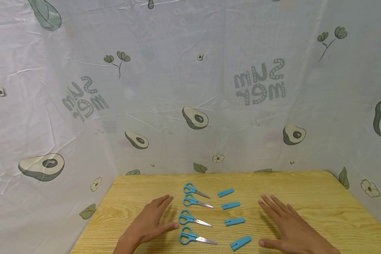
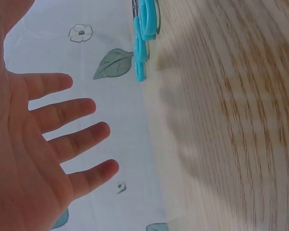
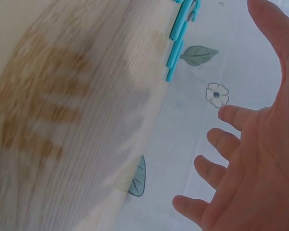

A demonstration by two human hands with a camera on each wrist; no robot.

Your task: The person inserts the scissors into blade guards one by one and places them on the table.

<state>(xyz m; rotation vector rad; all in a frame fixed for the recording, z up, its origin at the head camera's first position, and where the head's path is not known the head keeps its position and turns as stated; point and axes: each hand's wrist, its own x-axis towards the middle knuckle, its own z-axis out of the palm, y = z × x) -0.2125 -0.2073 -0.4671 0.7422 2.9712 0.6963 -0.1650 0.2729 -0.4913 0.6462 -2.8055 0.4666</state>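
Several pairs of scissors with light blue handles stand in a column in the head view, blades pointing right; the nearest pair of scissors (image 1: 193,237) lies at the front. To their right is a matching column of blue blade caps, the nearest cap (image 1: 240,243) lying tilted. My left hand (image 1: 149,222) is held just left of the scissors, fingers spread, its thumb near the front handles. On the other side, right of the caps, my right hand (image 1: 289,229) has its fingers spread too. Both palms, the left palm (image 2: 33,144) and right palm (image 3: 260,163), hold nothing.
A light wooden table (image 1: 304,190) carries the scissors and caps. Behind it and along both sides hangs a pale curtain (image 1: 165,91) printed with avocados, leaves, flowers and lettering.
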